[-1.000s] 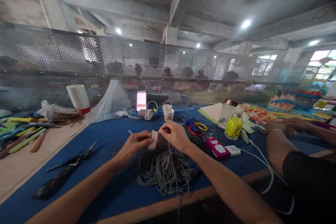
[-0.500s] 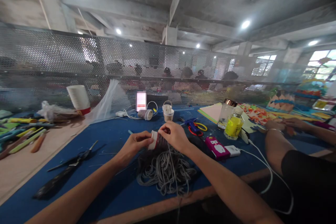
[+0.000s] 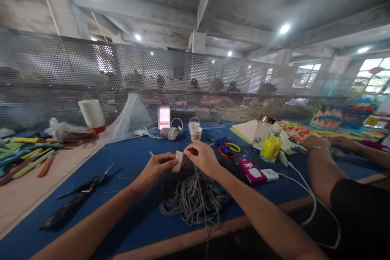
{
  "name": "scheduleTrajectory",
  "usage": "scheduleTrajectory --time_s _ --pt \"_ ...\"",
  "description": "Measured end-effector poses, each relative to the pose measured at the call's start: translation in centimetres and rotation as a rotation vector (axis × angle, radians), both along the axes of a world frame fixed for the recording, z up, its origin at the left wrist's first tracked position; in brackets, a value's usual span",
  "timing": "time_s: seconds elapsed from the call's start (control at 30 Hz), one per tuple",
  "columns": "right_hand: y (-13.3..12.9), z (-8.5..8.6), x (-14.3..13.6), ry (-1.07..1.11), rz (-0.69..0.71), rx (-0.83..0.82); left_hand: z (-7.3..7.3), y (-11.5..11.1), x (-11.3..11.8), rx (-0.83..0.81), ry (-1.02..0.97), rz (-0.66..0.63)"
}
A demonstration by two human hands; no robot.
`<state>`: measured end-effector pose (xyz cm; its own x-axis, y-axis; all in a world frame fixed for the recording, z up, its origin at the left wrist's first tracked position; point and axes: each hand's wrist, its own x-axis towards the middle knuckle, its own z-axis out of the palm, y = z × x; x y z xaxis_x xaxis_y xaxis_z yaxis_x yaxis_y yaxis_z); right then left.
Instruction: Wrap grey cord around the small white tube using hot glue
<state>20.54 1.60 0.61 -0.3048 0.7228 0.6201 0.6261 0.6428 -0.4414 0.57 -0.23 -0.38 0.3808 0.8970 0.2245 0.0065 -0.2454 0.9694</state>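
My left hand point(image 3: 158, 166) grips the white rim of a small paper cup point(image 3: 179, 161), which lies on its side with grey cord wound round its body. At the cup's wound side, my right hand point(image 3: 201, 155) pinches the grey cord, and a strand hangs down from its fingers. Just below both hands a loose heap of grey cord point(image 3: 193, 201) rests on the blue table mat point(image 3: 122, 154). Behind them lie another cord-wrapped cup point(image 3: 168, 133) and a small cup with a handle point(image 3: 195, 131).
Black scissors point(image 3: 82, 193) lie at left, near stacked paper cups point(image 3: 92, 114). On the right are coloured-handled scissors point(image 3: 226, 147), a yellow bottle point(image 3: 271, 146), a glass jar point(image 3: 261, 132), a magenta device point(image 3: 252, 172) and a co-worker's arm point(image 3: 324, 166). A mesh screen point(image 3: 131, 73) stands behind.
My hands and the cup have barely moved, and both grips remain. The co-worker's near hand has shifted slightly at the right.
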Motion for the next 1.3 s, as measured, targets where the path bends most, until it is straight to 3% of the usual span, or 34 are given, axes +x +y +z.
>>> scheduleTrajectory --time_s 0.4,0.6,0.77,1.07,1.3 --pt "-0.2 0.4 0.4 0.086 -0.046 0.027 -0.3 0.2 0.0 -0.069 -0.069 0.035" --pt "0.4 -0.1 0.9 0.053 -0.138 -0.117 -0.4 0.4 -0.2 -0.125 -0.143 0.119" --pt "0.9 -0.6 1.0 -0.002 -0.074 -0.215 -0.3 0.6 -0.3 -0.137 -0.195 0.149" --pt "1.1 -0.5 1.0 0.060 -0.086 -0.157 0.1 0.5 -0.2 -0.165 -0.238 0.118" --pt "0.7 -0.4 1.0 0.083 -0.006 -0.136 -0.3 1.0 -0.6 -0.166 -0.239 0.143"
